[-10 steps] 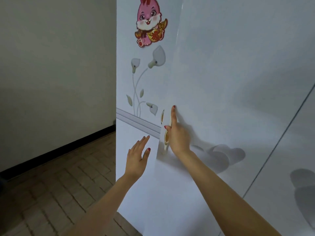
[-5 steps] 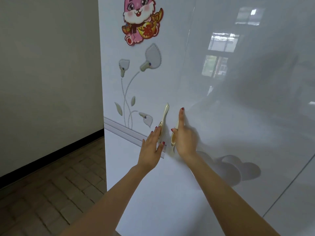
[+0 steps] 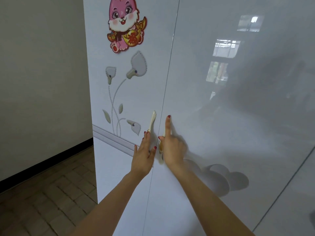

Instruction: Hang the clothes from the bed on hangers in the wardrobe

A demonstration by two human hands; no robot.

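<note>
The white wardrobe fills the view, and its left door [image 3: 119,176] and right door [image 3: 230,125] meet flush at a thin seam. My left hand [image 3: 144,157] lies flat with straight fingers over the lower part of the cream-and-gold left handle [image 3: 152,119]. My right hand [image 3: 172,150] holds the gold right handle [image 3: 160,147], thumb on its near side and index finger straight up along the door; its other fingers are hidden. No clothes, hangers or bed are in view.
A pink rabbit sticker [image 3: 125,24] and raised flower decorations [image 3: 122,86] sit on the left door. A plain wall [image 3: 42,82] with a dark skirting stands to the left, above the brown tiled floor [image 3: 42,205]. The glossy right door reflects a window.
The right door, ajar a second ago, has swung shut flush with the left door. My left hand has moved up onto the left handle.
</note>
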